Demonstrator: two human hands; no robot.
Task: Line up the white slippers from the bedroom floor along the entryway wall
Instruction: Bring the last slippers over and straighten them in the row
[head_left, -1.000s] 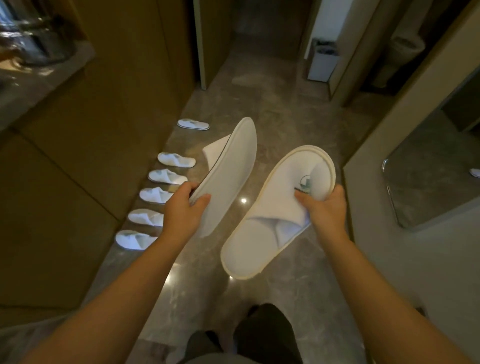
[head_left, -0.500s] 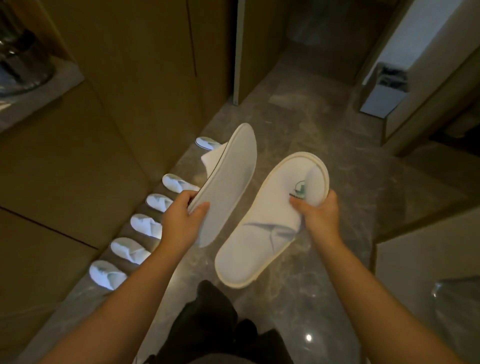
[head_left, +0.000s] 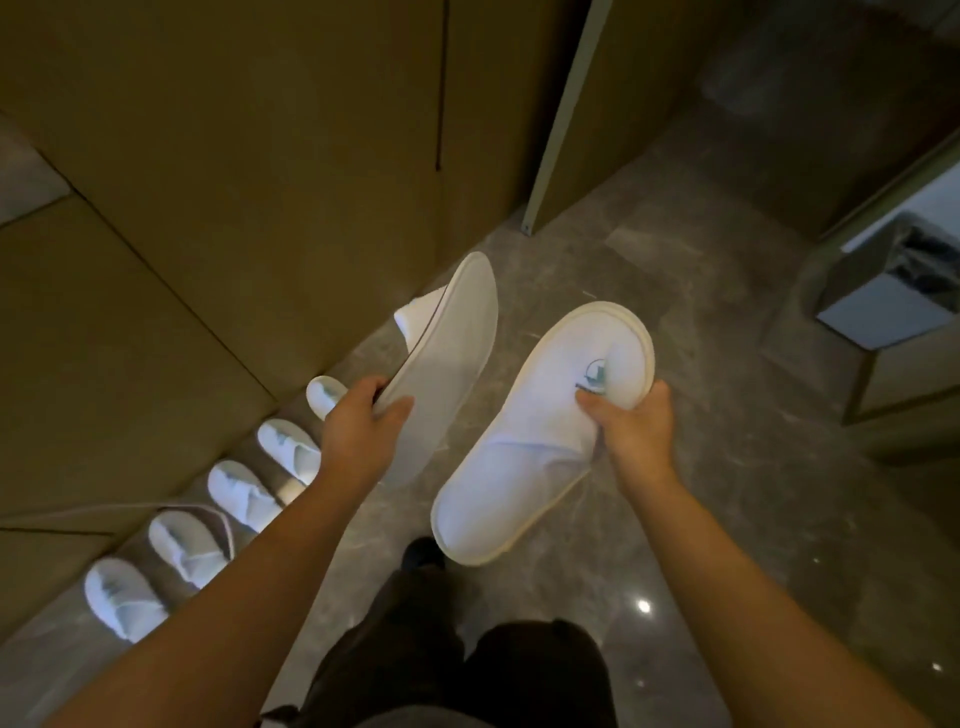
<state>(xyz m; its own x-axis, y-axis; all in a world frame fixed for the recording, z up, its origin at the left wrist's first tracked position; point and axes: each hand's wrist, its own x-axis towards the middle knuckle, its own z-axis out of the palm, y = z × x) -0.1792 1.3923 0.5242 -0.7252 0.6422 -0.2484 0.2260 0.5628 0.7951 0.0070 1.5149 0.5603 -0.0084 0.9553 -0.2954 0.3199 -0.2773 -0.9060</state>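
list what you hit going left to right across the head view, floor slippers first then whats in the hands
Nearest floor slipper → second floor slipper → third floor slipper → fourth floor slipper → left hand → tilted slipper → logo slipper → right hand → bin.

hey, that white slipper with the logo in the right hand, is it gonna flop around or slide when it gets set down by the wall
Likely light: the right hand holds the logo slipper by a pinch near one end, and its sole stays fairly straight, so probably only mildly floppy. Its thin fabric band creases under the thumb, so that part is soft. On the glossy stone floor it may slide if nudged.
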